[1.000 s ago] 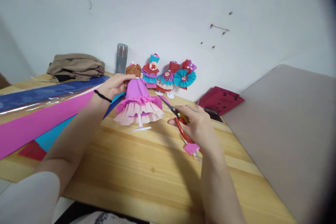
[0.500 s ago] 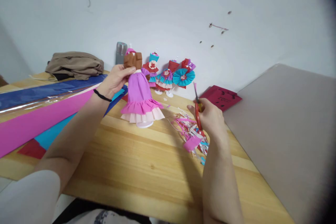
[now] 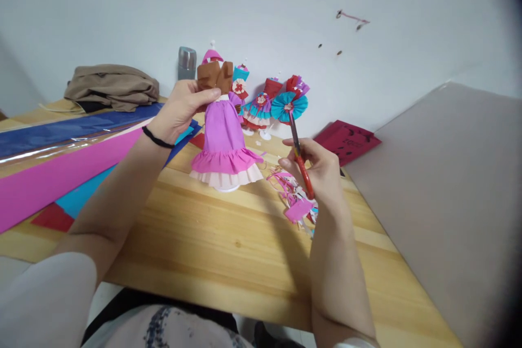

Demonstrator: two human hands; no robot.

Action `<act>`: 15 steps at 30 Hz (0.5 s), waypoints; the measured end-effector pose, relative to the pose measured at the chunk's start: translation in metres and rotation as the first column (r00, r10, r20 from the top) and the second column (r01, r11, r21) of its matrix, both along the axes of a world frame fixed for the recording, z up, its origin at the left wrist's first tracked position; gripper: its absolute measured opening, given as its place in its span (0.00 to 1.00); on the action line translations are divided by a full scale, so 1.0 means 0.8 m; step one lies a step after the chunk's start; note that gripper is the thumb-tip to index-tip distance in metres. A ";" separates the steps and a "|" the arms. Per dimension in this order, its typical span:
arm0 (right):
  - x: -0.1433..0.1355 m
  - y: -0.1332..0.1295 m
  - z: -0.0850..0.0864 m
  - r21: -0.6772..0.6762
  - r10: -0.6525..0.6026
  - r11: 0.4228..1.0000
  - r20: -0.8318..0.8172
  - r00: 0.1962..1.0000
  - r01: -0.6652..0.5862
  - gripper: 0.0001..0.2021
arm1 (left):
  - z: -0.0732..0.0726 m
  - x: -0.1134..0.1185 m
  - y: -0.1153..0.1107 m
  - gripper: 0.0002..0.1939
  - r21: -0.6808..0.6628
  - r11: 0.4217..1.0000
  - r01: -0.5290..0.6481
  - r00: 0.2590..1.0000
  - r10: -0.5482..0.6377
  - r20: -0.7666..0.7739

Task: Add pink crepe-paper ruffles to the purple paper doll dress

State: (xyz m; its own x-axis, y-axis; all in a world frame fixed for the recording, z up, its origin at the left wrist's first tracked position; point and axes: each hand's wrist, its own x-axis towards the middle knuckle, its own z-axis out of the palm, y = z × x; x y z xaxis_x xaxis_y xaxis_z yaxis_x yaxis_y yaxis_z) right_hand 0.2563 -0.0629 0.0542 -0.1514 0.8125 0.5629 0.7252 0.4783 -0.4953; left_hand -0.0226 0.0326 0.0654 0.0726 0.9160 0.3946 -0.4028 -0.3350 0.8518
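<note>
My left hand (image 3: 190, 106) grips a small dress form (image 3: 226, 138) at its waist, the thumb lying across the front. The form wears a brown top, a purple skirt with a pink ruffle and a pale pink hem, and its round white base shows below. In my right hand (image 3: 320, 166) is a pair of scissors (image 3: 300, 166) with red and yellow handles, held with the blades up and apart from the dress. Under that hand lies a heap of paper scraps (image 3: 299, 209) in pink, white and blue.
Other small dressed forms (image 3: 261, 106) stand against the wall, near a grey bottle (image 3: 187, 63). Brown cloth (image 3: 114, 87), a pink paper strip (image 3: 73, 168) and a blue one (image 3: 73, 136) lie on the left. A dark red bag (image 3: 346, 141) lies at the back right.
The scissors have swung more upright and moved slightly left, and the pink bit at their tips no longer shows. My left hand still holds the dress form, now slightly higher in view.
</note>
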 end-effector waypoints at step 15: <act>0.000 0.008 -0.013 0.397 -0.020 0.905 0.400 0.916 -0.154 0.14 | -0.003 -0.001 0.008 0.10 -0.286 0.957 -0.053 0.990 0.014 -0.138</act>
State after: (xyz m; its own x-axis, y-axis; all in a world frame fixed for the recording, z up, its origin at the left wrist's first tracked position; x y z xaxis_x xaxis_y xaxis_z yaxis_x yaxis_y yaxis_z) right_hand 0.2565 -0.0567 0.0439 -0.4717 0.4990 0.7269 0.7741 0.6291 0.0704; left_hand -0.0236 0.0394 0.0626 0.0738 0.9920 0.1025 -0.2720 -0.0788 0.9591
